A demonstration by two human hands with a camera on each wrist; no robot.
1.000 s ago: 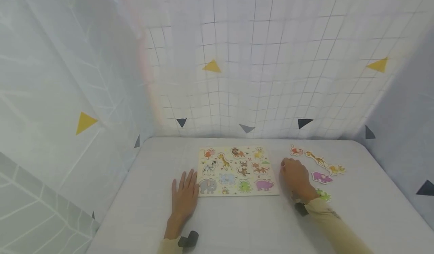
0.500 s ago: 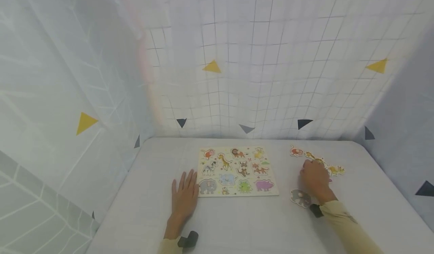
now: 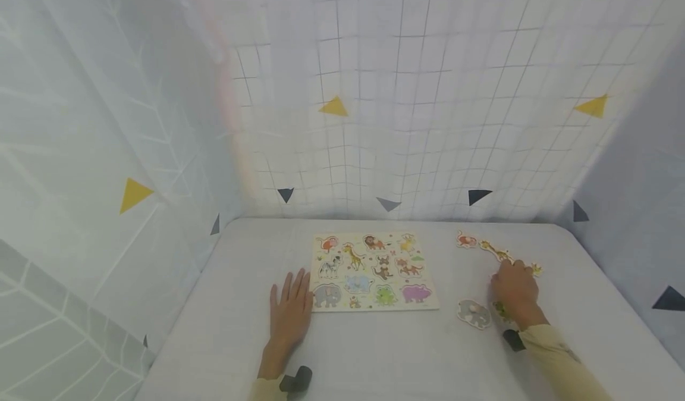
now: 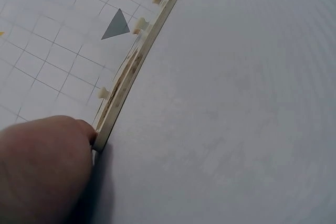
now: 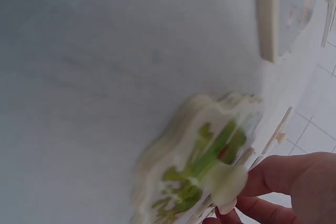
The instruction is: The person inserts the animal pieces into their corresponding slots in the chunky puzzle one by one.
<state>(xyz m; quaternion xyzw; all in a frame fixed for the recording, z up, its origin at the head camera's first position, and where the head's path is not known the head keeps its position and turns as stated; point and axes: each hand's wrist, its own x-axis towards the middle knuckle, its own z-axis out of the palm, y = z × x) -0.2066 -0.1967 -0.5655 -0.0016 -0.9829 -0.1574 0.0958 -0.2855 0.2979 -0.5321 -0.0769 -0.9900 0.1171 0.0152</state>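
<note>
My left hand (image 3: 291, 312) lies flat at the left edge of the animal puzzle board (image 3: 374, 304), fingers straight; in the left wrist view the hand (image 4: 44, 171) touches the corner of the board (image 4: 121, 87). On the right, my right hand (image 3: 516, 291) is over the purple hippo piece, mostly hidden, with curled fingers that seem to pinch it. In the right wrist view, thumb and fingers of that hand (image 5: 294, 187) meet behind the knob of the green frog piece (image 5: 184, 182). The frog piece (image 3: 502, 312) shows beside the wrist.
A grey elephant piece (image 3: 473, 314) lies between the board and my right hand. Farther back are a red monkey piece (image 3: 466, 240), a giraffe piece (image 3: 495, 251) and a yellow piece (image 3: 537, 269), partly covered. A patterned curtain (image 3: 374, 151) stands behind the table.
My right hand has moved right, away from the board's right side, to the hippo piece. The grey elephant piece now lies uncovered. My left hand has stayed put.
</note>
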